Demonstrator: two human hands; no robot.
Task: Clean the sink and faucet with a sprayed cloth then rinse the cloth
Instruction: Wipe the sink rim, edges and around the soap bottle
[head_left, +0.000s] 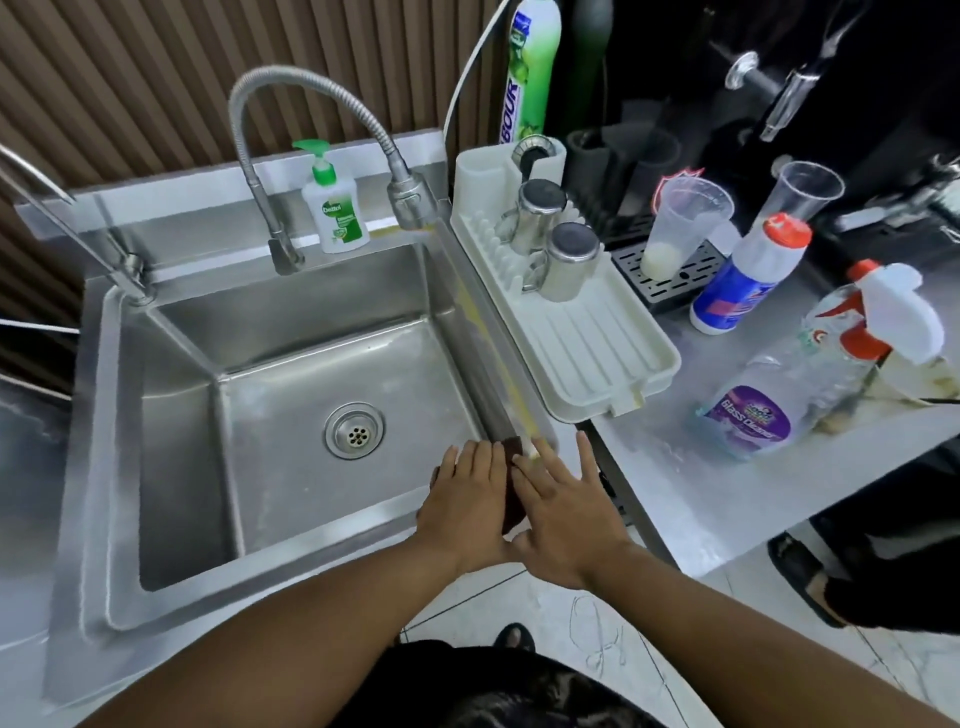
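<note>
Currently left hand (464, 501), right hand (569, 512) lie spread, pressing cloth (511, 496) under my palms; probably soft, limp, bunch to grip.

a white dish rack (587, 353) lies along the left edge of the steel counter (701, 488), with two steel cups (540, 210) upside down at its far end. behind it rises a tall green-and-white bottle (532, 67). a black drip tray (631, 260) near the back carries a clear plastic cup (685, 223) with a little milky liquid; a second clear cup (802, 189) stands beyond. a red-capped blue-and-white bottle (748, 275) tilts just beside the tray. a green-pump soap bottle (335, 213) stands before the ribbed brown wall (130, 78).
</note>
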